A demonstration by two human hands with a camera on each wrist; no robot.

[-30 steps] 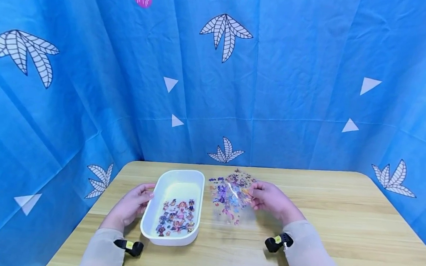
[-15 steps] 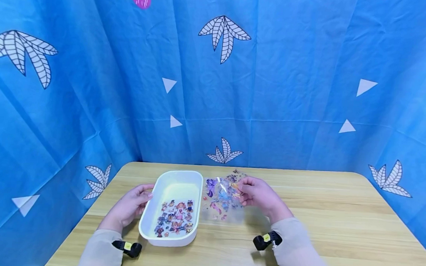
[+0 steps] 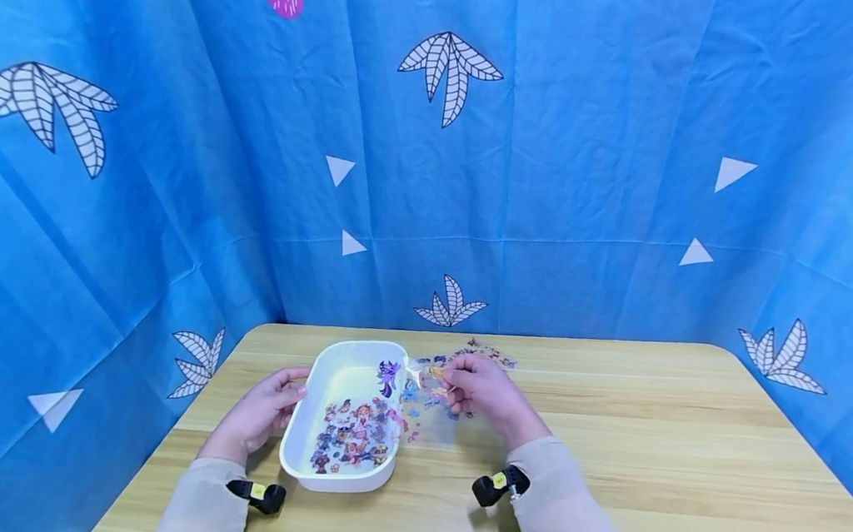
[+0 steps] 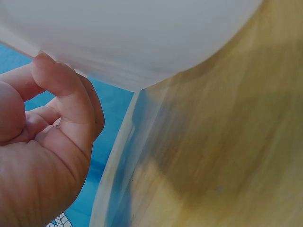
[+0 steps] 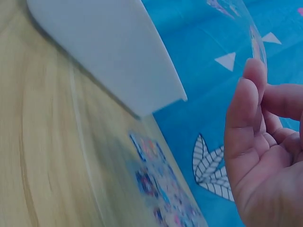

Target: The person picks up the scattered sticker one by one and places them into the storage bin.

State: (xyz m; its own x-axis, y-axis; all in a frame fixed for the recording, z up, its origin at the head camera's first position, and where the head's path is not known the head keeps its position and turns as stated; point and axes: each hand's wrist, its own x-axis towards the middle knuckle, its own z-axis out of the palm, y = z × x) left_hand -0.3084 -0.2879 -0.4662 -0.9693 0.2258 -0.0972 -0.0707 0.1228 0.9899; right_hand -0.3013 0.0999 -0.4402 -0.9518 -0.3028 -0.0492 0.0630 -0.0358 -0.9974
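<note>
A white plastic tub (image 3: 334, 483) stands on the table, with a sheet of cartoon-character stickers (image 3: 344, 435) lying inside. My left hand (image 3: 260, 412) grips the tub's left rim; the curled fingers (image 4: 66, 90) touch its wall in the left wrist view. Between thumb and fingertips, my right hand (image 3: 482, 394) pinches the edge of a clear sticker sheet (image 3: 413, 392) with a purple pony figure. This sheet hangs in the air, its left part over the tub's right rim. The right wrist view shows only a strip of it above the fingertips (image 5: 246, 101).
More stickers (image 3: 491, 353) lie on the table behind my right hand, partly hidden by it; the right wrist view shows these stickers (image 5: 165, 184) blurred. The wooden table (image 3: 645, 450) ends at a blue patterned curtain (image 3: 583, 287) at the back and sides.
My right hand has moved left with the clear sticker sheet, from beside the tub to across its right rim. More of the stickers on the table show now. The left hand stays on the tub.
</note>
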